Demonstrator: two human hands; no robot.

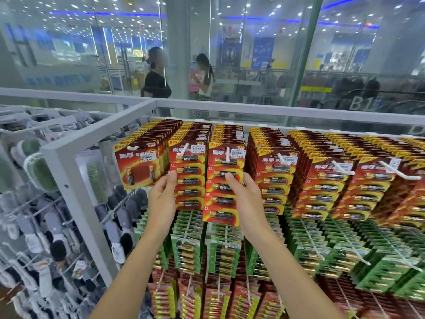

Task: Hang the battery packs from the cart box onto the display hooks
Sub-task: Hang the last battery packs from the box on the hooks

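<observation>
The white metal display rack (69,162) filled most of my view, its top row dense with red and yellow carded battery packs (326,180) on white plastic display hooks (340,168), with green carded packs (345,247) in the row beneath. Grey socks (34,226) hung on the rack's left side. The cart box was out of sight.

My left hand (162,199) had its fingers curled round the left edge of one red six-battery pack (189,178), thumb on its face; that pack sat on the second hook from the rack's top left corner. My right hand (245,194) gripped the neighbouring red pack (224,183) by its right edge, thumb across the front, and its hook (227,155) showed through the hang hole.

I judged this the seating step: next, both packs needed pushing back along their hooks, then releasing.
</observation>
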